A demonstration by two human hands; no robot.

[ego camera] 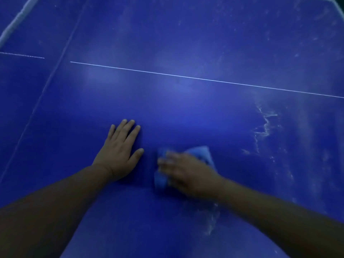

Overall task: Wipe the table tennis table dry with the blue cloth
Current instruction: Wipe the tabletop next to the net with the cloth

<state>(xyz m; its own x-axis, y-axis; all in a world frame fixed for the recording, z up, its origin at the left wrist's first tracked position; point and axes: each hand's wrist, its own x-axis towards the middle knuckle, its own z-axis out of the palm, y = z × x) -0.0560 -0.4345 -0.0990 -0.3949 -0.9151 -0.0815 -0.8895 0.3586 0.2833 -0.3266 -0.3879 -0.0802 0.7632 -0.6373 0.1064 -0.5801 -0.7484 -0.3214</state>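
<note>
A: Entry, head view. Your left hand (119, 151) first: state?

B: Your left hand lies palm down on the bench (186, 43), fingers straight and slightly fanned, thumb out to the right. It is wide open and holds nothing; only the palm and fingers touch the blue surface.

A: And your right hand (188, 174)?

B: Your right hand sits on top of the blue cloth (201, 153), just to the right of your left hand, with the two hands apart. The fingers point left across the cloth and look stretched out, pressing it onto the bench rather than curling round it. Note: this hand is blurred, so the thumb cannot be made out.

A: Position of the cloth?

B: The blue cloth is bunched under your right hand, on your side of the white line (204, 79) that crosses the bench from left to right. A lighter blue fold sticks out beyond the knuckles on the far right side; a darker fold shows below the fingertips on the left.

A: Surface condition?

B: There are whitish streaks (265, 127) to the right of the cloth, well apart from it, and a smaller patch (210, 226) shows beside your right forearm. The area around your left hand looks an even deep blue. Fainter smears scatter over the far right part of the bench, past the white line.
</note>
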